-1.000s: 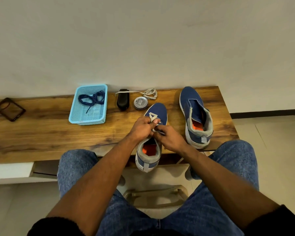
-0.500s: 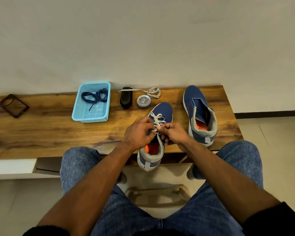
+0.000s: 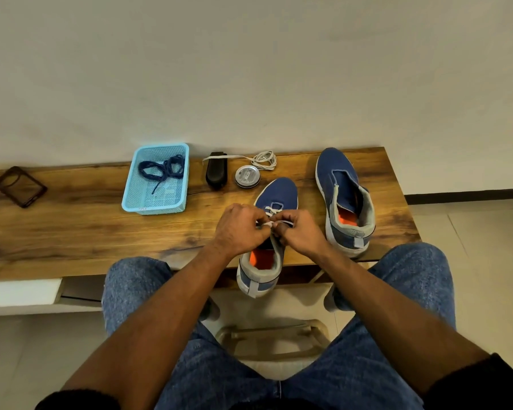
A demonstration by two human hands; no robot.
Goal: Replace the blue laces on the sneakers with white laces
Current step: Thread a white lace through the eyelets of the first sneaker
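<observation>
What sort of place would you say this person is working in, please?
Probably a room in a home: a long wooden bench against a plain wall, a tiled floor, and shoe-care items such as a brush and polish tin.

Near sneaker (image 3: 274, 199): blue, grey heel, orange insole, toe toward 12 o'clock, heel overhanging the table edge at 6. White lace (image 3: 274, 209) crosses its lower eyelets; upper rows hidden, probably unthreaded. Second sneaker (image 3: 342, 199) at 3 o'clock, unlaced. Spare white lace (image 3: 264, 159) coiled at 12. Blue laces (image 3: 163, 170) tangled at 10 o'clock.
</observation>
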